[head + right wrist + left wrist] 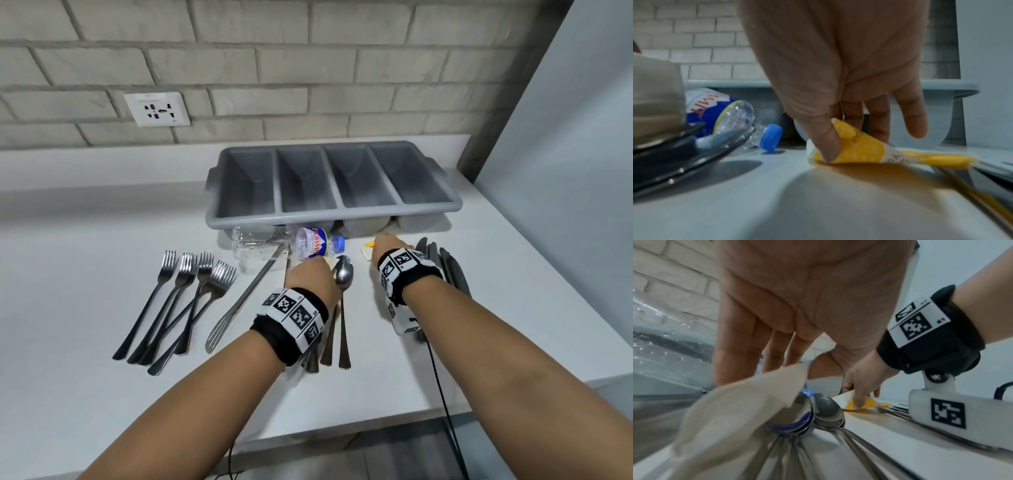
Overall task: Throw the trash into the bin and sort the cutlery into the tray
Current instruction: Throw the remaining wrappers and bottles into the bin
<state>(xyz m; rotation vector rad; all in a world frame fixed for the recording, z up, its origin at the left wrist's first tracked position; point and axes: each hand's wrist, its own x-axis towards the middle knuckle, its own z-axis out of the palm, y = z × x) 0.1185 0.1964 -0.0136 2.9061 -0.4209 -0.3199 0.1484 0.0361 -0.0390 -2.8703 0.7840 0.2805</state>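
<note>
My left hand reaches down over the spoons and pinches a corner of a beige paper napkin that lies across them. My right hand pinches a yellow and white wrapper between thumb and fingers, with the wrapper still touching the counter. A crushed plastic bottle with a blue cap lies in front of the grey four-compartment tray, whose compartments look empty. Several forks lie at the left and dark knives lie under my right wrist. No bin is in view.
A long slotted metal utensil lies diagonally between the forks and the spoons. The brick wall with a socket backs the white counter. A white panel closes the right side. A black cable hangs over the front edge.
</note>
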